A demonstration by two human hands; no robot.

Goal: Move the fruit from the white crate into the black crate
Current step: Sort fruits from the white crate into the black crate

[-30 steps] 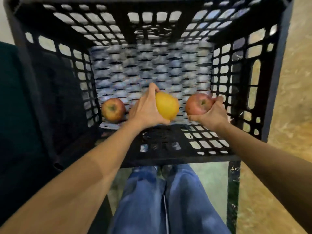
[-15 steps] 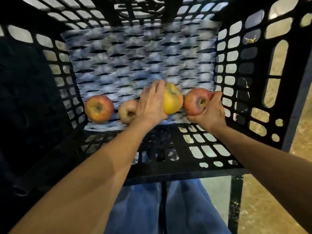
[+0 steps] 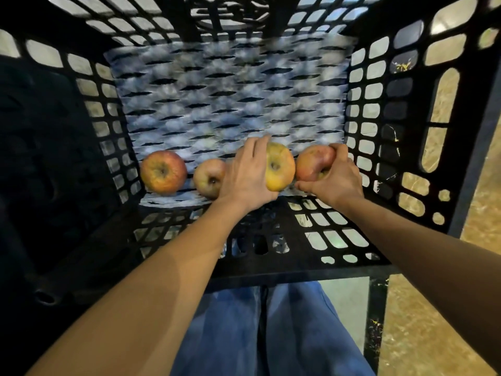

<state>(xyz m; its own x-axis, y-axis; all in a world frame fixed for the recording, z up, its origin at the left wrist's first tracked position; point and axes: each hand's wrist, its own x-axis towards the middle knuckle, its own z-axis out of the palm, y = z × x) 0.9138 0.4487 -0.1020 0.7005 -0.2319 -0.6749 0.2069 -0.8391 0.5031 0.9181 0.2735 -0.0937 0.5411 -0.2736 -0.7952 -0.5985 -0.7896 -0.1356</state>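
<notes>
Your left hand [image 3: 248, 175] was wrapped around a round yellow apple [image 3: 280, 166] and your right hand [image 3: 334, 177] cupped a red apple [image 3: 311, 162], both low at the near edge of the black lattice plastic crate [image 3: 390, 109]. These looked firm, smooth and bruisable (judging by the skins), so broad palm grips suited them better than fingertip pinches.

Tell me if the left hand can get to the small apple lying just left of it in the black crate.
Probably yes, but not yet: the left hand is wrapped around the yellow apple. The small apple lies right beside it on the crate floor liner, with nothing between.
</notes>
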